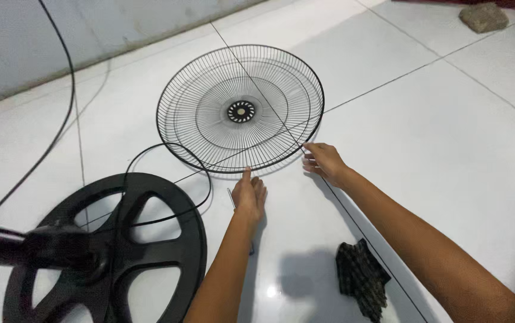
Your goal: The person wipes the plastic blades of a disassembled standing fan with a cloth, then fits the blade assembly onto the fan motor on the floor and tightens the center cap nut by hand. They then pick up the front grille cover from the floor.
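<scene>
1. Nearest the camera, a dark folded cloth (pixel 360 278) lay on the white tiled floor (pixel 448 155), between the two forearms and closer to the right one.
2. At the lower left stood a round black fan base (pixel 150 239) with spoke-shaped openings, flat on the floor, with a dark pole (pixel 6 248) reaching across it from the left edge.
3. A thin black ring (pixel 200 173) curved over the top of the base and rested against the near left rim of the grille.
4. The left hand (pixel 249 194) lay palm down on the floor, fingers loosely together and stretched forward, its fingertips touching the near rim of the grille; its grip was open and held nothing. A small thin object lay just beside it, too small to identify.
5. The right hand (pixel 324 161) reached to the near right edge of the grille, fingers pinched at the rim; whether they actually clasped the wire I cannot tell.
6. The black wire fan grille (pixel 281 131) lay flat on the floor just beyond both hands, its round hub at the centre.
7. A black cable (pixel 69 96) ran along the floor at the left, beside the grey wall (pixel 60 36).
8. Farthest away, at the upper right, sat a brownish stone (pixel 483 17), well apart from everything else.
</scene>
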`<state>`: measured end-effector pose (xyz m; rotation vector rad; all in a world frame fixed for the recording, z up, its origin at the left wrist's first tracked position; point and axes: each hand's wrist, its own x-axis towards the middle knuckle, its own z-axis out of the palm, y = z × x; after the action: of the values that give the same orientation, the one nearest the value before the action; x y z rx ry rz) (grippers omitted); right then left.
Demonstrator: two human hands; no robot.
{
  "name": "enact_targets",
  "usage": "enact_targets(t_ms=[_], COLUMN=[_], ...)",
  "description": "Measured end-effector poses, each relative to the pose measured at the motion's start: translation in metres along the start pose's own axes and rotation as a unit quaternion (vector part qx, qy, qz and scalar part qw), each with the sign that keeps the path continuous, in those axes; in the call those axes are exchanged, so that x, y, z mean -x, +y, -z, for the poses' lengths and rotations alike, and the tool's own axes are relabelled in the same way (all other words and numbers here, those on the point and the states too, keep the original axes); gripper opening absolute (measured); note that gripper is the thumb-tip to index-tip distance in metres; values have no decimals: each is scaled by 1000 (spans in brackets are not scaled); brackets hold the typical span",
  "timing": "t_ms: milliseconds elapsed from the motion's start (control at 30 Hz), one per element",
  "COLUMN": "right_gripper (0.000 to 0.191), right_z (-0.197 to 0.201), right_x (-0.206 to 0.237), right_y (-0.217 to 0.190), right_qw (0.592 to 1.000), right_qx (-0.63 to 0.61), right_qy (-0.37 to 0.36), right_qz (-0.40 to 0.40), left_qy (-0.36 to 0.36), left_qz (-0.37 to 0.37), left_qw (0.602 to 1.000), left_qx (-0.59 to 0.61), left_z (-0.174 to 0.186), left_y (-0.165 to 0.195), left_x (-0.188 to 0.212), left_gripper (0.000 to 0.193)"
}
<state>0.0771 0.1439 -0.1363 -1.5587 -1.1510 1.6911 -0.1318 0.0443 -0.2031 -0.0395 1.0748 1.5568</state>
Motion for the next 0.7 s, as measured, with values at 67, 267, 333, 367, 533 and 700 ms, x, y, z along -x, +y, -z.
enact_targets(t_ms=[67, 267, 333, 367, 533, 700], right_gripper=[68, 62, 56, 52, 39, 39], right_z=[-7, -21, -22, -22, -18, 1], right_x=[-6, -7, -5, -4, -7, -12], right_y=[-1, -1, 3, 3, 3, 11], right_qw=[998, 995, 994, 993, 985, 996], right_qx=[-60, -100, -103, -114, -164, -57], right_qy=[-11, -9, -17, -22, -50, -69], right_qz=[-8, -15, -6, 1, -6, -20], left_qy=[56, 65, 48, 39, 25, 9], left_qz=[23, 16, 7, 2, 2, -8], left_qw=[998, 997, 999, 999, 999, 999], left_qx=[-20, -23, -20, -18, 43, 53], left_z=[-6, -21, -21, -20, -12, -7], left_y=[2, 11, 10, 9, 3, -7], left_x=[-6, -7, -7, -8, -17, -28], left_gripper=[39, 36, 27, 24, 13, 9])
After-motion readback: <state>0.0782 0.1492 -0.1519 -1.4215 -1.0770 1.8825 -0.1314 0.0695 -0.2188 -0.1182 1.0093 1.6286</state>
